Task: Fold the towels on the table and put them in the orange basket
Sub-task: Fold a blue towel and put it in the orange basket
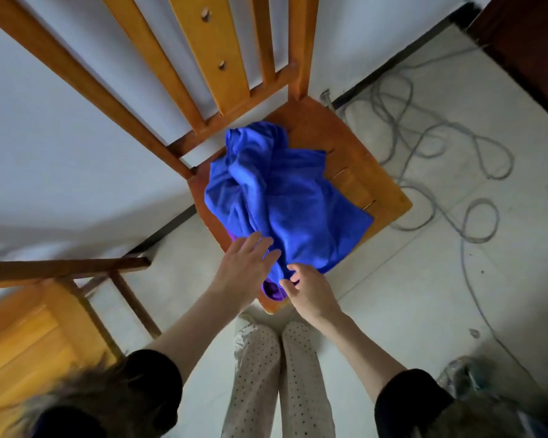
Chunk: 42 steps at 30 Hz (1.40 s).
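A crumpled blue towel (282, 197) lies in a heap on the seat of a wooden chair (345, 147). A purple towel (274, 290) peeks out from under its near edge. My left hand (244, 267) reaches with straight fingers and touches the blue towel's near left side. My right hand (310, 290) is at the towel's near corner, fingers loosely curved next to the cloth, with no clear grip. No orange basket is in view.
A second wooden chair (45, 311) stands at the lower left. A white wall is behind the chairs. Grey cables (440, 159) loop over the tiled floor to the right. My legs in dotted trousers (279, 374) stand just before the chair.
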{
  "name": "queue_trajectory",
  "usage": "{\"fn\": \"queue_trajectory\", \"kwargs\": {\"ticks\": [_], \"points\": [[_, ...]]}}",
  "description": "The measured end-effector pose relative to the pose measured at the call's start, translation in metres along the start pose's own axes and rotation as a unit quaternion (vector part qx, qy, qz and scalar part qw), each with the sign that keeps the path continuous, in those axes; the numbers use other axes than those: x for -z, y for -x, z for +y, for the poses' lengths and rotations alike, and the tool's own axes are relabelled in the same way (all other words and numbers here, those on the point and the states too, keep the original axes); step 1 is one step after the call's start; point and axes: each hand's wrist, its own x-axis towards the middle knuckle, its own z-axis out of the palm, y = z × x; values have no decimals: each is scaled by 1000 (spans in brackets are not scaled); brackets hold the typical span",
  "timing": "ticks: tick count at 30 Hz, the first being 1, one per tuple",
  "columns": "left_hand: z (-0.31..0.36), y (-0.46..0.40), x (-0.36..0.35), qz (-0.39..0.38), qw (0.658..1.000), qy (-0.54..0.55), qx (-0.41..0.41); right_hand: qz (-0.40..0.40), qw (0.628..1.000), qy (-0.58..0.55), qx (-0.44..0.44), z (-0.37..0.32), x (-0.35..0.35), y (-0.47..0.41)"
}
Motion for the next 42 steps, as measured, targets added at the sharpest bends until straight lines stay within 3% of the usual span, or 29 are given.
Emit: {"fn": "queue_trajectory", "kwargs": {"ticks": [3, 6, 12, 14, 21, 25, 32, 37, 42], "points": [[-2, -13, -12, 0, 999, -52, -11, 1, 1000, 2, -11, 6, -14, -19], [-9, -17, -7, 64, 994, -70, -60, 37, 998, 55, -10, 11, -21, -26], [-24, -10, 10, 135, 987, 47, -67, 106, 992, -55, 34, -4, -4, -6], [-29, -2, 25, 127, 986, 91, -51, 137, 985, -81, 64, -17, 16, 7], [-55, 9, 145, 173, 979, 109, -1, 224, 945, 5, 240, -99, 129, 37], [-65, 29, 243, 280, 938, 201, 27, 287, 910, 18, 299, -161, 205, 65], [-79, 99, 381, 401, 887, 229, 8, 353, 851, -4, 389, -266, 295, 142], [-86, 151, 418, 466, 845, 260, 45, 367, 827, 13, 426, -305, 324, 201], [-92, 194, 419, 495, 819, 273, 102, 370, 820, 99, 424, -318, 321, 236]]}}
